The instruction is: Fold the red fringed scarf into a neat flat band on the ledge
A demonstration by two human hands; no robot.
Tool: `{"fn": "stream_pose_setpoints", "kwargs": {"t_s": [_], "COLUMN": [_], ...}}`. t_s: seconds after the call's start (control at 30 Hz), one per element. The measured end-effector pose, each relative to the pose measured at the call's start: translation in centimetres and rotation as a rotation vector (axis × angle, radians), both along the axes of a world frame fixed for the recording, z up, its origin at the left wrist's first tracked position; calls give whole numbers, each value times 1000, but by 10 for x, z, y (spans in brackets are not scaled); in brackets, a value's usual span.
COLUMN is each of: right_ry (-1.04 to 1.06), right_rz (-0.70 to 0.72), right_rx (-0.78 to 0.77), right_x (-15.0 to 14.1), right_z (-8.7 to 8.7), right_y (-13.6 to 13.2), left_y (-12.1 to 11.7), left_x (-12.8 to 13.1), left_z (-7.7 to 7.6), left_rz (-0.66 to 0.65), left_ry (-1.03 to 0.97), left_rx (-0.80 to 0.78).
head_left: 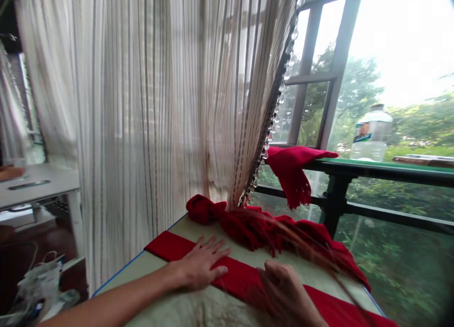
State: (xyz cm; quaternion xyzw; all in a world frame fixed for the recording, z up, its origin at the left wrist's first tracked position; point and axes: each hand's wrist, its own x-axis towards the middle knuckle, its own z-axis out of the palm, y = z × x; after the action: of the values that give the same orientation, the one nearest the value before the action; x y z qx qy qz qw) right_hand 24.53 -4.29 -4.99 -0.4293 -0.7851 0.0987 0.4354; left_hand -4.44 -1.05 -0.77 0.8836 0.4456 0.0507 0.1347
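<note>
A red scarf, folded into a long flat band, lies diagonally across the pale table top. My left hand rests flat on it with the fingers spread. Farther along the band to the right, my right hand is closed, its fingers curled in and partly blurred; whether cloth is pinched in it cannot be made out. Behind both hands, a crumpled heap of red fringed scarves runs along the far side of the table.
Another red scarf hangs over the green-topped railing. A clear plastic bottle stands on that rail. Striped sheer curtains hang behind the table. At left is a white work table.
</note>
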Motion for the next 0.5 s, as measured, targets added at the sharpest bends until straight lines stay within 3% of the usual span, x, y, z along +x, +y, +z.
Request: {"fn": "stream_pose_setpoints", "kwargs": {"t_s": [0.1,0.27,0.33,0.5], "right_ry": [1,-9,-21,-27], "right_rz": [-3,-50,-71,-153], "right_rx": [12,24,29,99], "right_x": [0,6,7,-9], "right_z": [2,2,1,-1], "right_y": [0,4,6,8], "left_y": [1,41,55,73], "left_x": [1,-7,-10,-23], "left_z": [4,39,47,36], "left_rz": [-25,-32,-48,-18], "left_ry": [-15,-161,-223,-323], "left_rx": [-15,65,84,149]}}
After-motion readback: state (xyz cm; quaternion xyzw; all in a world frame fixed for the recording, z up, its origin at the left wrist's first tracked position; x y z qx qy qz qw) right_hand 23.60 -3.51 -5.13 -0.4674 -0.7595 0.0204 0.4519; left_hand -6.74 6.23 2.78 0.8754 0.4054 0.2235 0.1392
